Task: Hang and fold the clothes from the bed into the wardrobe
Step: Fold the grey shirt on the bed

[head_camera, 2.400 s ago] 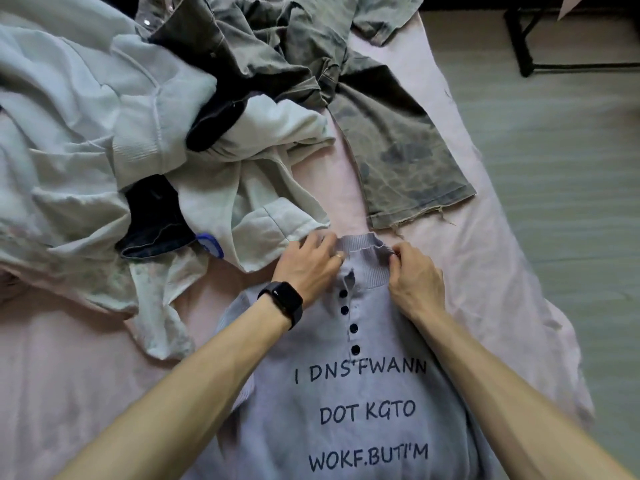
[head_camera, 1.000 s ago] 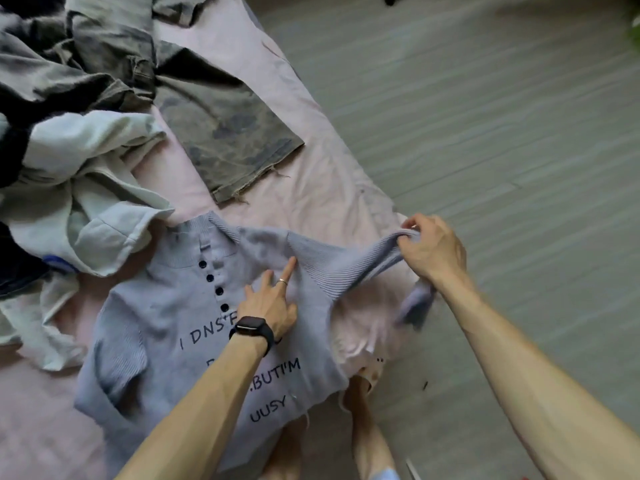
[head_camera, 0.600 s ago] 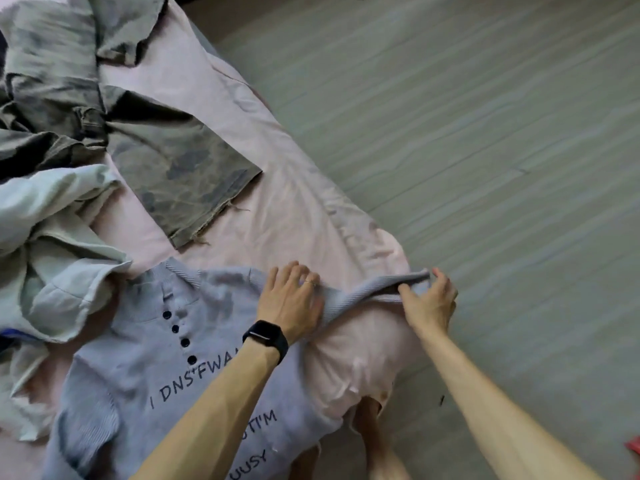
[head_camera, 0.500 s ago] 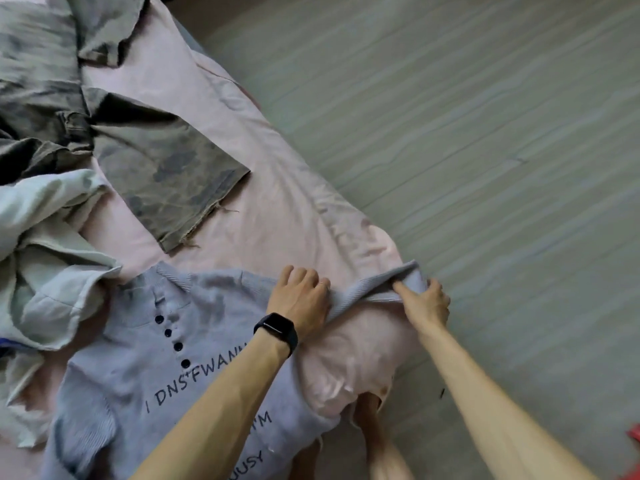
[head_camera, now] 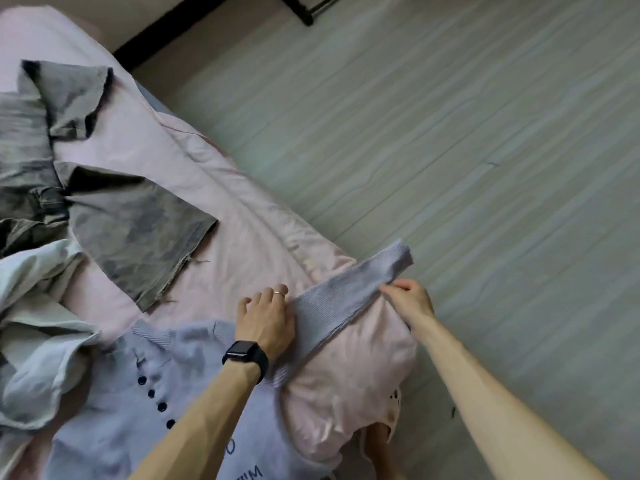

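You're mid-fold on the lilac-grey knit buttoned sweater (head_camera: 194, 362), laid flat on the pink-sheeted bed (head_camera: 242, 237). Your left hand (head_camera: 266, 320) presses its shoulder, fingers (head_camera: 278, 296) loosely spread, and your right hand (head_camera: 410, 301) pinches the ribbed sleeve (head_camera: 346, 296) pulled out sideways. Next up, I reckon: swing that sleeve back across the chest.

We find bare pink sheet (head_camera: 249, 237) at centre frame, open between the grey trousers (head_camera: 138, 230) at upper left and the sweater sleeve (head_camera: 346, 296) stretched across the bed corner. Heaped pale clothes (head_camera: 38, 306) crowd the left edge. The floor (head_camera: 450, 168) at right offers room.
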Demonstrator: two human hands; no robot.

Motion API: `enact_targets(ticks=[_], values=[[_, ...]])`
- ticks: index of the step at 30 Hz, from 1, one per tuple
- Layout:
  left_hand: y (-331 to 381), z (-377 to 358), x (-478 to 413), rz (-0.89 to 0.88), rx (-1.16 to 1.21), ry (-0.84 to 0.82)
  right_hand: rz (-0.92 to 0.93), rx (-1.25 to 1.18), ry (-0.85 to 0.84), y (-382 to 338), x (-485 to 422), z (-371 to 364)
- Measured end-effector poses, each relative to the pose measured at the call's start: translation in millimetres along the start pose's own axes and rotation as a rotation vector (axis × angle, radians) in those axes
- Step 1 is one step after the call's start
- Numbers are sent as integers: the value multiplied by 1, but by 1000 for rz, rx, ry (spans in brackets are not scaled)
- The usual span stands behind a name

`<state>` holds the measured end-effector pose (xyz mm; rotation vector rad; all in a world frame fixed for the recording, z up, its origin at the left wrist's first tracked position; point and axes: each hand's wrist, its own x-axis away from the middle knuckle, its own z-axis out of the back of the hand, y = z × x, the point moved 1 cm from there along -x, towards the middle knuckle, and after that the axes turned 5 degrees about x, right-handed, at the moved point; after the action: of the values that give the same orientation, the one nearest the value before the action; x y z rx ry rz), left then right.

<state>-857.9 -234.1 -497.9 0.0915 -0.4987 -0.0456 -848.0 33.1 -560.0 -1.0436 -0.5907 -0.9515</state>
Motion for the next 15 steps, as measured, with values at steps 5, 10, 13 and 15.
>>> enact_targets(ticks=[5,10,13,15], values=[[35,-11,-7,-211,-92,63,-173,104,-114,-2,-27,-25],[18,-11,5,-244,-38,261,-166,-141,-48,-15,-43,-35],[-10,-19,33,-191,63,405,-99,-344,145,-31,-39,-19],[-22,-27,55,-126,79,382,-109,-552,245,-36,-33,-2]])
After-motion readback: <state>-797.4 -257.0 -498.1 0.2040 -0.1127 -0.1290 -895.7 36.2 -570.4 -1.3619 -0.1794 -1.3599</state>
